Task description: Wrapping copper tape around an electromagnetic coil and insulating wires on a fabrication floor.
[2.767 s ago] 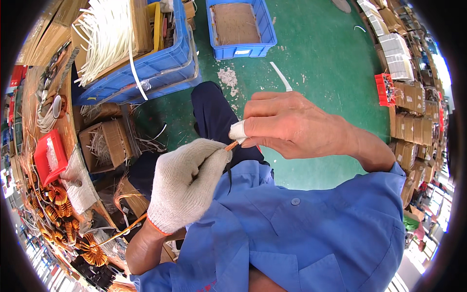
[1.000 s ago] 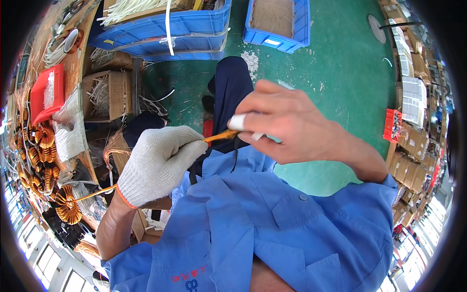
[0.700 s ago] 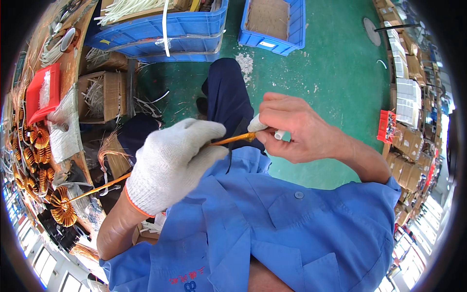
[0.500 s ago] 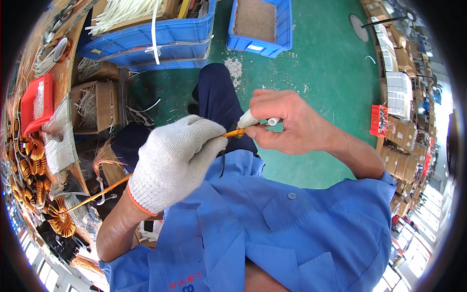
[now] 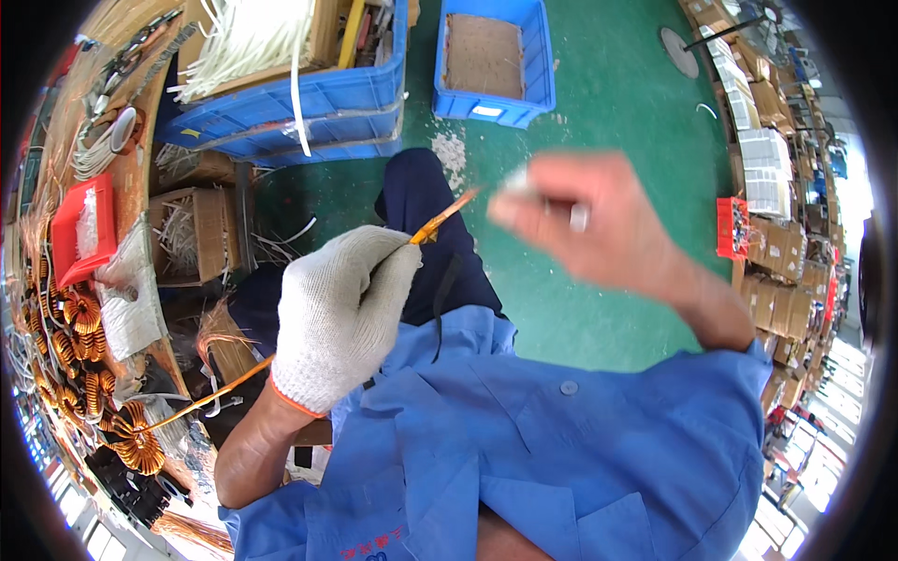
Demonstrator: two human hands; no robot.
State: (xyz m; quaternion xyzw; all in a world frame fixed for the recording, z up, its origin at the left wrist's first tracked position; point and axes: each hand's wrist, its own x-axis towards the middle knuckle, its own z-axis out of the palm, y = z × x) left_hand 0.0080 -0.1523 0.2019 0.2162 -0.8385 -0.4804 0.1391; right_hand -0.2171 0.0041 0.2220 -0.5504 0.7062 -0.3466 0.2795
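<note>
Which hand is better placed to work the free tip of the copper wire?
Right. The gloved left hand already grips the copper wire; the bare right hand, blurred, pinches something small and pale just beyond the tip.

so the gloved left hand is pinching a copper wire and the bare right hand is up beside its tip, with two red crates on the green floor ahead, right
Not quite: the crates are blue, not red, as the head view shows. The rest holds: the gloved left hand pinches the copper wire, and the bare right hand, blurred, is up beside its tip, above the green floor.
</note>
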